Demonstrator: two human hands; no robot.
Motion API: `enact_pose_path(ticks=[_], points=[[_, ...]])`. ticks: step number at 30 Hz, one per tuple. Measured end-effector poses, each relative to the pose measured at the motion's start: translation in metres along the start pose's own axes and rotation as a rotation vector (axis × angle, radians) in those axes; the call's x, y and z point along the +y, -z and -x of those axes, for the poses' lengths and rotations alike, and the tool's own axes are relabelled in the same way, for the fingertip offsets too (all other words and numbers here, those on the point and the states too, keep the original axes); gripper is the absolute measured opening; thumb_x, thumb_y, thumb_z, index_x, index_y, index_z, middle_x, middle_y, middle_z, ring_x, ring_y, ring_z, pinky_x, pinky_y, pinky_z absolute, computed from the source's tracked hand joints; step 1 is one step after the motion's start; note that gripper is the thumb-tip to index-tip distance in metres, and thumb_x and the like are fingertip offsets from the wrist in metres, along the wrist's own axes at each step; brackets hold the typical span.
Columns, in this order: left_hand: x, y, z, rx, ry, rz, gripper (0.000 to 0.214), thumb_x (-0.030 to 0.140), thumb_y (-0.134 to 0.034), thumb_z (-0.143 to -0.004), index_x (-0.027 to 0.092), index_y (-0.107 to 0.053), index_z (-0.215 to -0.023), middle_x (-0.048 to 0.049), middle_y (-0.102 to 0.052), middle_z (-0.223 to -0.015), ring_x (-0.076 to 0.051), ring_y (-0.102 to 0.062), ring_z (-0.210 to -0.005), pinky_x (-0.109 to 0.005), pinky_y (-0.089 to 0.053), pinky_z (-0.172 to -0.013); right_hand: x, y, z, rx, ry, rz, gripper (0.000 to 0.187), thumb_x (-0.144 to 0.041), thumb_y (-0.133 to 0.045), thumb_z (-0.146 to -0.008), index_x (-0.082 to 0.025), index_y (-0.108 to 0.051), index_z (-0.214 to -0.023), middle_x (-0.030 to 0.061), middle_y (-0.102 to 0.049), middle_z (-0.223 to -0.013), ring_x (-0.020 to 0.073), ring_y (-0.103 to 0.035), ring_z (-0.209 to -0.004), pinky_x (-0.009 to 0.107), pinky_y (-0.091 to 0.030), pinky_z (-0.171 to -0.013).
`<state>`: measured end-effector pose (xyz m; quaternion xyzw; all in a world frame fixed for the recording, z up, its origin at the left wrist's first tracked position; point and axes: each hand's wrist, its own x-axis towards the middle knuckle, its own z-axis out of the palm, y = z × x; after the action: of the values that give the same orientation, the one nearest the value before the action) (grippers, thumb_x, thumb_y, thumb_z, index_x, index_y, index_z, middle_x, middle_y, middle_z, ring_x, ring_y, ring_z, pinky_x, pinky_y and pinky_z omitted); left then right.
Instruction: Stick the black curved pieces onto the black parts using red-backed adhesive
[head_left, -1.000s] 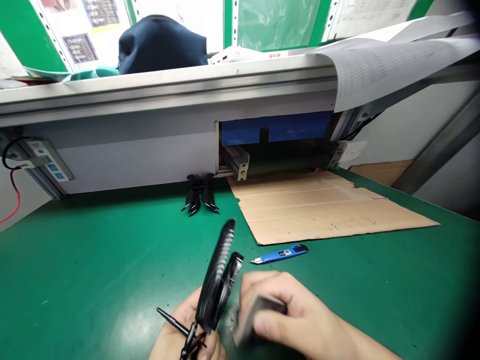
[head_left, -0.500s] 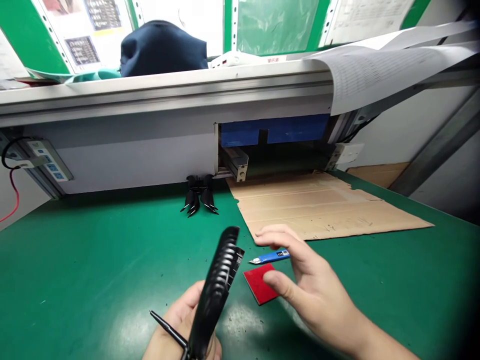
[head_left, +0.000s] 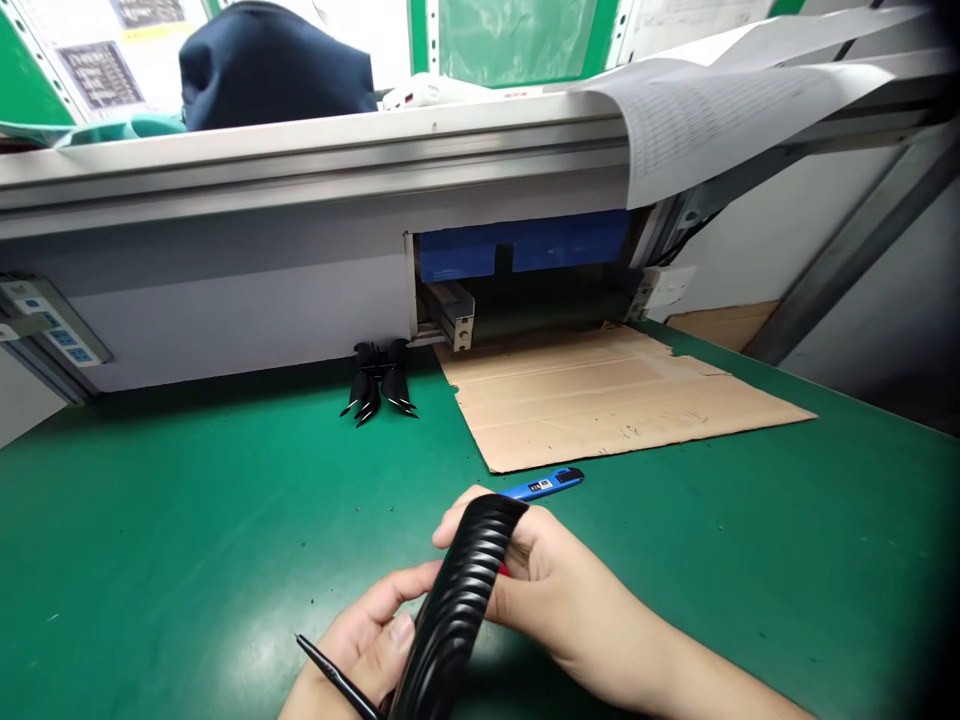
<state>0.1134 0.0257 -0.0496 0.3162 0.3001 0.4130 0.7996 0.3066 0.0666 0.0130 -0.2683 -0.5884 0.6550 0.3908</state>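
left hand [head_left: 360, 650]: low centre of view, fingers curled round the lower end of the black ribbed plastic fan grille [head_left: 461, 600], thumb pressed on its rim; a thin black rod [head_left: 337, 680] sticks out to the left under the hand
right hand [head_left: 547, 590]: fingers closed over the upper end of the grille from the right side, a sliver of red [head_left: 504, 570] shows just under the fingers (too small to tell what it is)
fan grille: held edge-on between both hands, tilted, upper end toward the blue utility knife, lifted just above the desk
blue utility knife [head_left: 544, 485]: lies flat on the green mat desk [head_left: 187, 520], just beyond the right hand's fingertips, near the front edge of the cardboard
flat brown cardboard sheet [head_left: 600, 400]: lies on the desk right of centre, back edge runs under the opening in the grey panel
black pointed plastic parts [head_left: 379, 385]: small cluster on the desk against the grey panel, well apart from both hands
grey shelf [head_left: 300, 160]: runs across the top, dark blue cloth bundle [head_left: 274, 65] on it at left, white printed paper sheet [head_left: 712, 110] hangs over its right end
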Motion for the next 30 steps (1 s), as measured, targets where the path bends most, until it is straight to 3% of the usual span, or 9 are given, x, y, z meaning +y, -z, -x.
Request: enact_pose_path(ticks=[6, 12, 15, 18, 21, 23, 25, 27, 30], points=[[0.007, -0.003, 0.003, -0.020, 0.053, -0.001, 0.066, 0.054, -0.076, -0.072, 0.018, -0.058, -0.124, 0.0056, -0.047, -0.044, -0.007, -0.039, -0.038, -0.020, -0.031, -0.048, 0.005, 0.005, 0.001, -0.019, 0.010, -0.006, 0.031, -0.044, -0.073, -0.093, -0.018, -0.064, -0.108, 0.0067, -0.054, -0.099, 0.0257, -0.053, -0.091, 0.033, -0.047, -0.079], [0.005, -0.003, 0.004, -0.022, 0.081, 0.038, 0.065, 0.055, -0.072, -0.075, 0.018, -0.056, -0.125, 0.0057, -0.046, -0.042, -0.006, -0.038, -0.038, -0.018, -0.032, -0.048, 0.006, 0.005, 0.002, -0.008, 0.022, 0.069, 0.025, -0.033, -0.076, -0.090, -0.019, -0.064, -0.108, 0.0052, -0.054, -0.101, 0.0239, -0.053, -0.087, 0.030, -0.046, -0.076], [0.001, 0.005, 0.000, -0.053, 0.059, 0.022, 0.066, 0.056, -0.070, -0.077, 0.019, -0.053, -0.128, 0.0055, -0.046, -0.043, -0.007, -0.040, -0.039, -0.019, -0.035, -0.049, 0.007, 0.003, 0.002, -0.026, 0.001, 0.050, 0.026, -0.035, -0.074, -0.091, -0.019, -0.063, -0.108, 0.0052, -0.054, -0.099, 0.0251, -0.053, -0.089, 0.031, -0.046, -0.076], [-0.001, 0.012, -0.004, -0.172, 0.073, 0.013, 0.071, 0.057, -0.072, -0.074, 0.021, -0.050, -0.131, 0.0067, -0.045, -0.043, -0.006, -0.039, -0.038, -0.019, -0.036, -0.049, 0.007, 0.004, 0.001, -0.035, -0.002, 0.058, 0.028, -0.039, -0.070, -0.092, -0.018, -0.063, -0.109, 0.0059, -0.053, -0.099, 0.0268, -0.053, -0.091, 0.034, -0.046, -0.079], [-0.001, 0.010, -0.004, -0.150, 0.099, -0.056, 0.069, 0.062, -0.068, -0.075, 0.021, -0.051, -0.128, 0.0075, -0.042, -0.044, -0.006, -0.035, -0.037, -0.018, -0.031, -0.046, -0.001, 0.011, -0.001, -0.035, 0.031, 0.117, 0.026, -0.041, -0.064, -0.096, -0.017, -0.064, -0.104, 0.0060, -0.052, -0.100, 0.0260, -0.053, -0.091, 0.034, -0.045, -0.081], [0.002, 0.007, -0.003, -0.078, 0.084, -0.123, 0.066, 0.063, -0.064, -0.077, 0.020, -0.051, -0.125, 0.0071, -0.041, -0.048, -0.005, -0.032, -0.040, -0.018, -0.028, -0.047, -0.008, 0.017, -0.001, 0.006, 0.103, 0.268, 0.024, -0.041, -0.060, -0.099, -0.018, -0.064, -0.093, 0.0048, -0.052, -0.102, 0.0252, -0.051, -0.095, 0.034, -0.042, -0.085], [0.006, 0.005, -0.001, -0.082, 0.051, -0.206, 0.067, 0.062, -0.066, -0.077, 0.019, -0.049, -0.126, 0.0079, -0.040, -0.051, -0.003, -0.026, -0.041, -0.017, -0.021, -0.046, -0.012, 0.021, 0.000, -0.022, 0.225, 0.535, 0.023, -0.040, -0.067, -0.098, -0.020, -0.065, -0.088, 0.0020, -0.052, -0.105, 0.0245, -0.049, -0.101, 0.033, -0.037, -0.091], [0.011, 0.004, 0.002, -0.078, 0.071, -0.372, 0.072, 0.061, -0.070, -0.073, 0.019, -0.045, -0.126, 0.0097, -0.038, -0.051, -0.004, -0.022, -0.042, -0.018, -0.016, -0.045, -0.008, 0.019, 0.002, -0.167, 0.308, 0.852, 0.026, -0.038, -0.086, -0.088, -0.022, -0.065, -0.093, -0.0008, -0.055, -0.101, 0.0236, -0.051, -0.098, 0.033, -0.035, -0.093], [0.022, 0.001, 0.012, 0.165, 0.150, -0.685, 0.063, 0.050, -0.078, -0.065, 0.023, -0.053, -0.116, 0.0103, -0.042, -0.049, -0.007, -0.033, -0.045, -0.018, -0.023, -0.048, 0.010, 0.004, 0.001, -0.439, 0.278, 1.398, 0.040, -0.026, -0.098, -0.076, -0.020, -0.061, -0.093, -0.0018, -0.060, -0.081, 0.0220, -0.059, -0.071, 0.034, -0.046, -0.078]])
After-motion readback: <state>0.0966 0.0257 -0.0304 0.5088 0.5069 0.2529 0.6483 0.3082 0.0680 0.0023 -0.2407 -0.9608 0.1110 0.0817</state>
